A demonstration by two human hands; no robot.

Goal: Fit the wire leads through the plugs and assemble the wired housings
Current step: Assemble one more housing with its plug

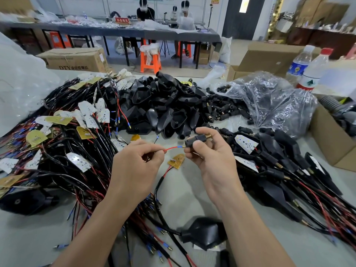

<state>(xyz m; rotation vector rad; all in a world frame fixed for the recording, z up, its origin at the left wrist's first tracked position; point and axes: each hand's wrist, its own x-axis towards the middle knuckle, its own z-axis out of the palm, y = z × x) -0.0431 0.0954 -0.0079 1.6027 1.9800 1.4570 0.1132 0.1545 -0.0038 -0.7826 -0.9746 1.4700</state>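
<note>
My left hand (137, 160) pinches a red wire lead (171, 148) with a blue sleeve and a metal tip. That tip sits right at the open end of a black plug (194, 142) with a brass threaded end, which my right hand (210, 153) grips. A black lead (156, 139) rises from the same pinch. Below the hands lies a small yellow circuit board (176, 160) joined to a black cable (159, 207) that runs down to a black housing (204, 233) near the table's front.
A tangle of wired boards (77, 143) covers the left. Empty black housings (163, 105) are heaped behind, loose plugs (225, 110) spill from a plastic bag, and assembled units (279, 166) lie at right. Two water bottles (306, 68) and cardboard boxes (333, 143) stand far right.
</note>
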